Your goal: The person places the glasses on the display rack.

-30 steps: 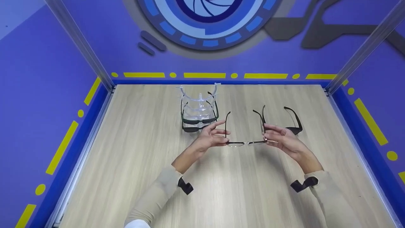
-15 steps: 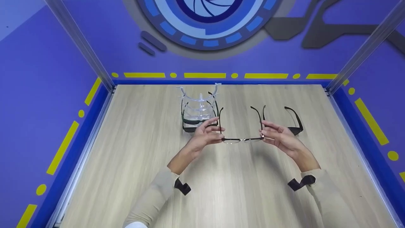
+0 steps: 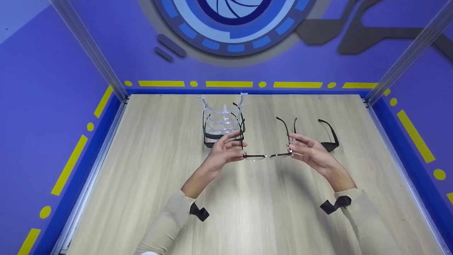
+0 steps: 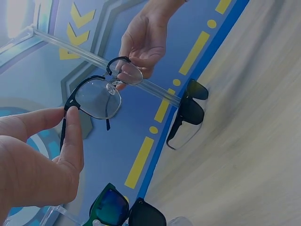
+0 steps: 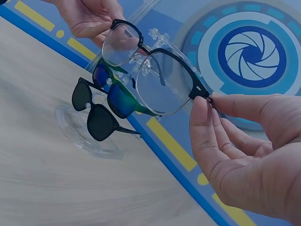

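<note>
Both hands hold a pair of eyeglasses (image 3: 254, 157) with clear lenses and black browline frames above the table, temples unfolded and pointing away. My left hand (image 3: 222, 151) pinches the hinge corner at one end between thumb and fingers. At the other end my right hand (image 3: 313, 152) pinches the opposite hinge corner, seen closely in the right wrist view. Behind the left hand stands a clear plastic display rack (image 3: 224, 115). It carries green-framed sunglasses (image 5: 121, 98) with blue lenses and, below them, black sunglasses (image 5: 101, 121). The left hand partly covers these in the head view.
Another pair of black sunglasses (image 3: 331, 146) lies on the wooden table (image 3: 148, 170) beyond the right hand, which partly hides it. Purple-blue panels (image 3: 283, 71) with yellow marks enclose the table at the back and both sides.
Both hands have carried the eyeglasses to the left, towards the front of the rack. The grip at both hinge corners stays the same, and the rack and other sunglasses have not moved.
</note>
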The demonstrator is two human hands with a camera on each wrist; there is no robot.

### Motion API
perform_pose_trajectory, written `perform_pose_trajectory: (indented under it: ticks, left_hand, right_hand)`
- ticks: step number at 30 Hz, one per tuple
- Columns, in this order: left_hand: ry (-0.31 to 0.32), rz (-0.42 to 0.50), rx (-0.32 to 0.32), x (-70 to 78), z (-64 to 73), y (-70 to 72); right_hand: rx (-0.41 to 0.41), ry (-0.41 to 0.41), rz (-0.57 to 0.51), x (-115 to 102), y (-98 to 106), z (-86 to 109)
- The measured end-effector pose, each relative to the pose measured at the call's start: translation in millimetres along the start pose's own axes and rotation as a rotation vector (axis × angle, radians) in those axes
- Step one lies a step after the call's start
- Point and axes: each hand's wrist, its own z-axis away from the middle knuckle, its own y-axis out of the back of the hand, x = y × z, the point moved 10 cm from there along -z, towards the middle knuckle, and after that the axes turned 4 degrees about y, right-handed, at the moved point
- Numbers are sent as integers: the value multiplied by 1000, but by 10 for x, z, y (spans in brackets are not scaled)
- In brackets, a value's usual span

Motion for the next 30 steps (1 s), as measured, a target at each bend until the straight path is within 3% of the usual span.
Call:
perform_pose_trajectory:
  ticks: [10, 30]
  left_hand:
    - [34, -23, 29, 35, 79, 88]
    - [33, -38, 62, 128, 267, 313]
  right_hand:
    - [-14, -17, 16, 10, -129, 37]
    - [-82, -23, 87, 47, -408, -69]
